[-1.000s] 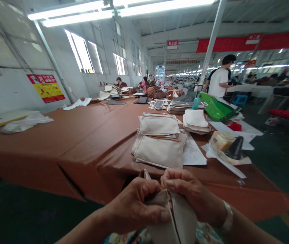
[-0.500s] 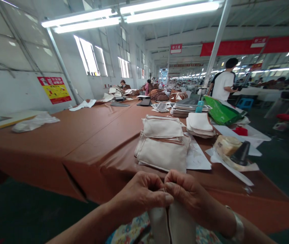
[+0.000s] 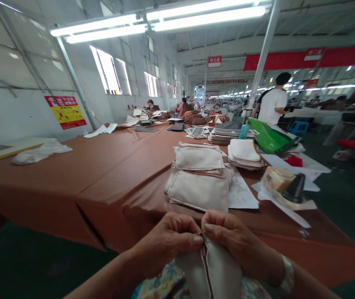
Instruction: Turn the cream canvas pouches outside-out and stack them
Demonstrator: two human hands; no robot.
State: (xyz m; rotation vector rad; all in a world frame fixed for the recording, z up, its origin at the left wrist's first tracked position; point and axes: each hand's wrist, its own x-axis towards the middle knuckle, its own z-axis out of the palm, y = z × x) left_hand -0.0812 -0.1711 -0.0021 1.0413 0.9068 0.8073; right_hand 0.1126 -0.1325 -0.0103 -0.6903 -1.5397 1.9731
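A cream leather-like piece with a dark slit down its middle hangs over my lap. On the left of the slit, my left hand pinches its top edge between thumb and fingers. My right hand pinches the edge just across from it, the fingertips of both hands nearly meeting. A stack of cream sewn pieces lies on the brown-covered table right beyond my hands, partly over a white sheet.
Right of the stack are more cream pieces, a black cone beside a yellowish block, and a green bag. A person in a white shirt stands beyond. Brown bundles lie farther back.
My left thumb has drawn back from the right hand, and the slit between the two edges shows more at the top. The view has shifted slightly.
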